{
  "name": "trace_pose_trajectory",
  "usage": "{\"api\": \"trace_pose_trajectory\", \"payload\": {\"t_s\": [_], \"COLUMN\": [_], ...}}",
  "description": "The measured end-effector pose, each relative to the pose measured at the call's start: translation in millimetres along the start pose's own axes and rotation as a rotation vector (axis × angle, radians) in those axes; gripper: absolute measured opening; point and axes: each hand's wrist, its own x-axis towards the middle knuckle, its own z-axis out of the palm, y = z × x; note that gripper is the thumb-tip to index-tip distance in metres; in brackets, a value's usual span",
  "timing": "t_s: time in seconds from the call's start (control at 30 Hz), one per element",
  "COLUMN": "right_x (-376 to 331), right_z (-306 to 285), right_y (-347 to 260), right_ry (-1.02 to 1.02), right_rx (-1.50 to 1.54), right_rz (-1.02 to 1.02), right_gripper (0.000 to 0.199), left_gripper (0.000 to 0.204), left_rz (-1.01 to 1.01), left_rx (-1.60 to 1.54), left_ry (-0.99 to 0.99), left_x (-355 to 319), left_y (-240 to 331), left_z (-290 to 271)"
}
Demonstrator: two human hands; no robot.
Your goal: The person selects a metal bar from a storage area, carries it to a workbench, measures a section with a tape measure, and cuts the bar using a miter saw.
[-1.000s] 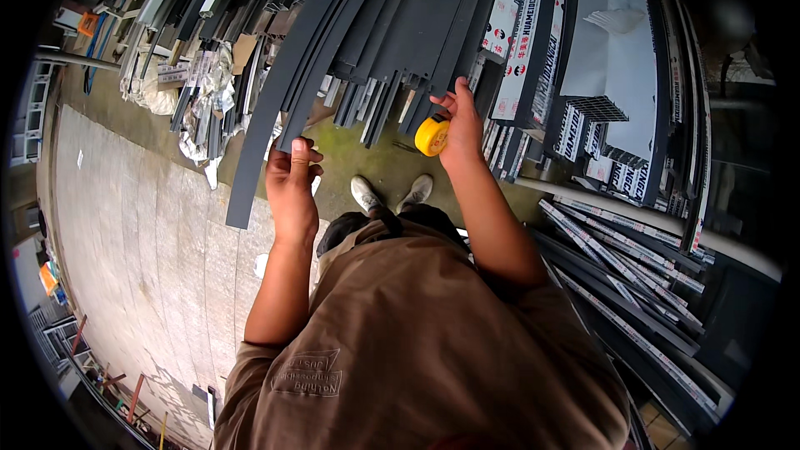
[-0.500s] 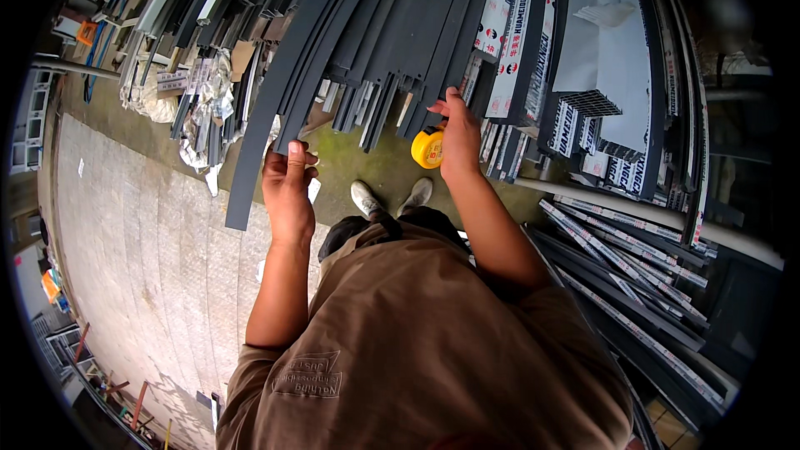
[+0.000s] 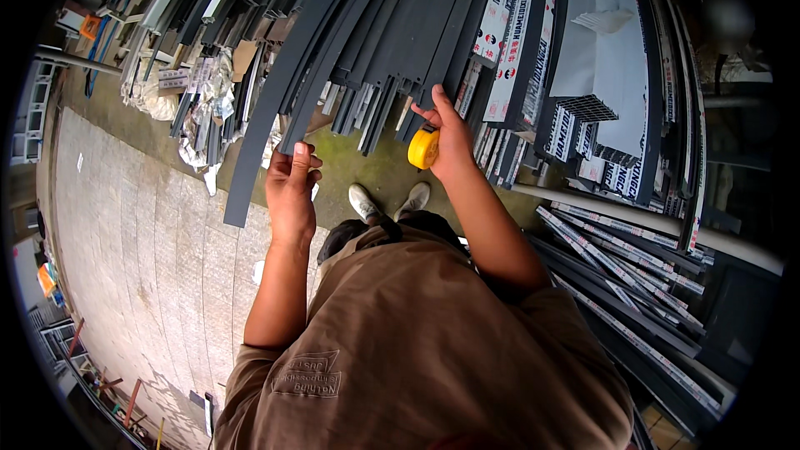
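Long dark grey metal profiles lie stacked in front of me. My left hand (image 3: 292, 192) is closed at the near end of one grey metal profile (image 3: 310, 104), its thumb on top and the fingers curled beneath. Just left of it, a wider flat grey profile (image 3: 242, 187) sticks out further toward me. My right hand (image 3: 452, 137) grips a yellow tape measure (image 3: 423, 147) against its palm. The thumb and index finger of that hand reach up to the ends of the stacked profiles; whether they touch them I cannot tell.
Film-wrapped profiles (image 3: 512, 50) with printed strips lie to the right, beside a long pale-lined piece (image 3: 621, 75). More profiles lie crossed on a lower rack (image 3: 633, 258). At left are shorter offcuts with crumpled wrapping (image 3: 212, 104). A pale paved floor (image 3: 150, 225) stretches to the left.
My right hand has shifted slightly left and up with the tape measure, which has turned a little. The left hand stays at the profile's end.
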Motion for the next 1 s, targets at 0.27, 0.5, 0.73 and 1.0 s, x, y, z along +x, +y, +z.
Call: {"api": "trace_pose_trajectory", "payload": {"t_s": [0.27,0.5,0.73,1.0], "right_x": [-0.8,-14.9,-6.4,-4.2], "right_z": [19.8,20.0,56.7,92.7], "right_y": [2.2,25.0,42.6,36.0], "right_ry": [0.004,-0.049,-0.172,-0.073], "right_rx": [0.264,0.134,0.177,0.501], "right_rz": [0.037,0.12,0.205,0.172], "right_gripper": [0.039,0.045,0.043,0.042], "left_gripper": [0.029,0.033,0.032,0.028], "left_rz": [-0.023,-0.031,-0.025,-0.018], "left_rx": [-0.03,-0.043,-0.015,-0.01], "left_ry": [-0.01,-0.012,-0.003,-0.011], "left_x": [0.1,-0.1,-3.8,-1.3], "left_y": [-0.3,-3.0,4.5,2.3], "left_z": [-0.7,-0.6,2.7,1.7]}}
